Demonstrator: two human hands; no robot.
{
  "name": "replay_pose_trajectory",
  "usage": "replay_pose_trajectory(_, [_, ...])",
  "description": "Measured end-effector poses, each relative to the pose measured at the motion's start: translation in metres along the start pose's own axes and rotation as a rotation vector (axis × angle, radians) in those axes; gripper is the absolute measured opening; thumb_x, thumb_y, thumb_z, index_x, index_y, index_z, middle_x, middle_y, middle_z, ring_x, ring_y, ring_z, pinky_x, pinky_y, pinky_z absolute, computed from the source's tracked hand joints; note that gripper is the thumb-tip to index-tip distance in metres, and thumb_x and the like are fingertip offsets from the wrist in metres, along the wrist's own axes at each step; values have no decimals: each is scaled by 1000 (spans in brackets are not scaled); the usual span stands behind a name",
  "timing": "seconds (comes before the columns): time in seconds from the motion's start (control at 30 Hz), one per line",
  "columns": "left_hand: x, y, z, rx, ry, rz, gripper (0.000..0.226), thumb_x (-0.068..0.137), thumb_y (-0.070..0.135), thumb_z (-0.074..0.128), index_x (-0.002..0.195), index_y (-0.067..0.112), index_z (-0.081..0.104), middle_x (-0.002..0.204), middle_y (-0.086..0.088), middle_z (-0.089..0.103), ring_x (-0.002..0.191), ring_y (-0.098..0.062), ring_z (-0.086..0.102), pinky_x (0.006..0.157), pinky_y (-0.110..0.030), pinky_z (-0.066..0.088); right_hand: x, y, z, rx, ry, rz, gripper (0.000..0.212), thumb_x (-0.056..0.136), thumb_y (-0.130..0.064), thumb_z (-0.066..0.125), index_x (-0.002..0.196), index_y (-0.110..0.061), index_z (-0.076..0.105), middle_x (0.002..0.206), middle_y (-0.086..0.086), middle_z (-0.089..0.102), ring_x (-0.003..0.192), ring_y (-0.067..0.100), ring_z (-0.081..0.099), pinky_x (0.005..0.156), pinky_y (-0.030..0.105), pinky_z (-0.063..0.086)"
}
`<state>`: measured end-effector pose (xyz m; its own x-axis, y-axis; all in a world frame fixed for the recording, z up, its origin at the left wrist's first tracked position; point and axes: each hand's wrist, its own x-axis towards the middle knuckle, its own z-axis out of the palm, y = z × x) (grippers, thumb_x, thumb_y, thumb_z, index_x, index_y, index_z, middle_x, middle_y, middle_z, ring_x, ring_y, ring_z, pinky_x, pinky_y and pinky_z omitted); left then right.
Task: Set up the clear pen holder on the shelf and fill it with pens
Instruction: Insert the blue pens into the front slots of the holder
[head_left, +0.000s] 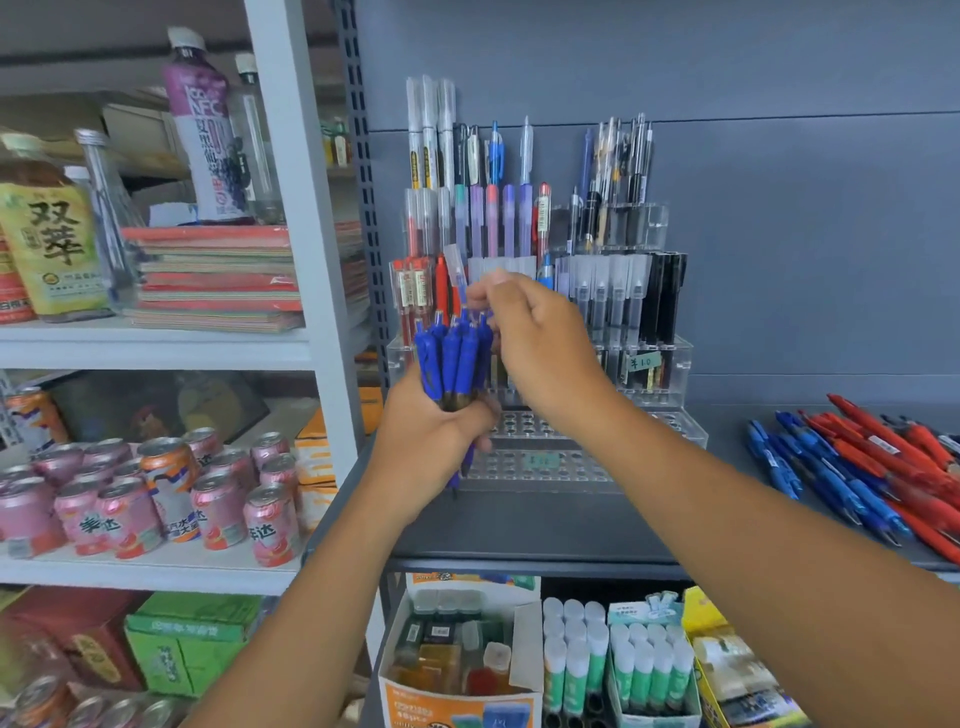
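Both hands are up close together in front of the clear pen holder (545, 462), which stands on the dark shelf (519, 525) against the back panel, its upper tiers packed with pens. My left hand (434, 431) grips a bundle of blue pens (452, 353) upright, while my right hand (540, 343) sits just above them with fingertips pinched at their tops; whether it has hold of one I cannot tell. Loose red and blue pens (857, 467) lie on the shelf to the right.
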<state>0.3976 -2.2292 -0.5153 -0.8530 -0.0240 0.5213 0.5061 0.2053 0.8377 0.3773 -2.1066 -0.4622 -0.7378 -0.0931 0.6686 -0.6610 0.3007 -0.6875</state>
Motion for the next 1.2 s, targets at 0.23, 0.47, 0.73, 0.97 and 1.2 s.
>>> replay_pose_trajectory(0.23, [-9,9,-10,-114,-36,-19,20,85,-12,59,91,7,61,70,-3,67,60,-26,63,56,-39,57,-12,-2,-2,-5,-218,94,46,102,-47,40,99,-12,69,92,16,68,80,28,65,83,45,56])
replay_pose_trajectory(0.47, [-28,19,-22,-154,24,-59,25,86,-10,59,105,3,66,79,-12,72,66,-26,67,61,-39,59,-37,-15,4,-59,-359,74,19,98,-24,57,112,-17,67,104,-6,70,88,19,71,79,34,59])
replay_pose_trajectory(0.73, [-33,4,-35,-117,74,-136,20,86,2,70,103,4,60,73,-5,65,56,-26,59,52,-37,52,-20,-29,11,32,-182,122,19,100,-23,52,97,-6,60,99,15,69,87,31,66,65,23,55])
replay_pose_trajectory(0.97, [-15,-23,-41,-84,98,-105,14,86,-2,67,96,1,59,69,-3,62,48,-24,52,49,-34,49,11,-12,30,76,-98,87,35,100,-24,53,132,-11,49,109,0,67,96,24,69,77,30,58])
replay_pose_trajectory(1.2, [-13,-25,-53,-123,80,-111,12,84,-8,63,88,2,58,68,2,65,49,-23,49,50,-33,47,35,-5,46,68,-65,-86,54,101,-12,50,148,-31,30,71,1,50,60,11,57,61,35,55])
